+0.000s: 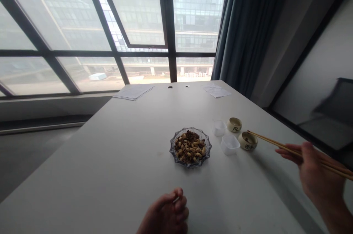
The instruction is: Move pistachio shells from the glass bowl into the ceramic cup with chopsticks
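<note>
My right hand [317, 173] is closed around a pair of wooden chopsticks [278, 144]. Their tips are at the rim of the nearer small ceramic cup [247, 142], which has a dark character on its side and a little something dark inside. My left hand [168, 213] rests near the table's front edge, fingers curled and thumb against the index finger, with nothing visible in it. Beyond it stands a scalloped glass bowl [173, 153] filled with pistachios [189, 147] and smaller dark pieces.
A second ceramic cup [234, 125] stands behind the first. Two clear plastic containers [230, 145] sit between the cups and the bowl. Papers lie at the far left [135, 91] and far right [216, 90] of the white table [116, 160]. Windows and a dark curtain [242, 24] are behind.
</note>
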`<state>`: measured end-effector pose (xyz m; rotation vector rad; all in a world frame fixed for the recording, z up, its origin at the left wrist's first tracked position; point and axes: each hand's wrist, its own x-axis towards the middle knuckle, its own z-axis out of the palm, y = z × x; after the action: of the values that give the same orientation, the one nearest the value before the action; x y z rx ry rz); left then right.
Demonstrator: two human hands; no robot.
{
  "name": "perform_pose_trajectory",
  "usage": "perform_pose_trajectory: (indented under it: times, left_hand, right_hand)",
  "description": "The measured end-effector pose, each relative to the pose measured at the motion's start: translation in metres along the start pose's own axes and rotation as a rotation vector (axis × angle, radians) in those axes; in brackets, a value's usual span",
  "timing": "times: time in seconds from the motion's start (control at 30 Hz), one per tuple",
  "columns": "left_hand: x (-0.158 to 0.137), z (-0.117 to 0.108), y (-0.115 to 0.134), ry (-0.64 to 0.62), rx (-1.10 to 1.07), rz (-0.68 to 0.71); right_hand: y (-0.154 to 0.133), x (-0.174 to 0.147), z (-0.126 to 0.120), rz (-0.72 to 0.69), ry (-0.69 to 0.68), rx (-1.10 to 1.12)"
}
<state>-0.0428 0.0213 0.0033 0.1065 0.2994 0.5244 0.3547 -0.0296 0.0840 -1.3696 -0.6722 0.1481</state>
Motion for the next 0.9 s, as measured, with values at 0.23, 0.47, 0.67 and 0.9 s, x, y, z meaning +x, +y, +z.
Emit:
perform_pose_trajectory:
  times: [0.23,0.47,0.67,0.9]
  left_hand:
    - [-0.001,0.001,0.001,0.027,0.013,0.002]
    - [-0.002,0.002,-0.001,0.046,0.019,0.019]
    - [0.001,-0.003,0.001,0.038,0.016,-0.003]
    - [-0.001,0.002,-0.001,0.016,0.017,0.022]
  right_hand:
    - [0.020,-0.012,-0.015,0.095,0.010,-0.088]
    - [0.018,-0.011,-0.025,0.096,0.032,-0.117]
    - [-0.026,-0.023,0.010,-0.034,-0.099,-0.094]
    - [-0.054,-0.050,0.093,-0.051,-0.875,-0.134]
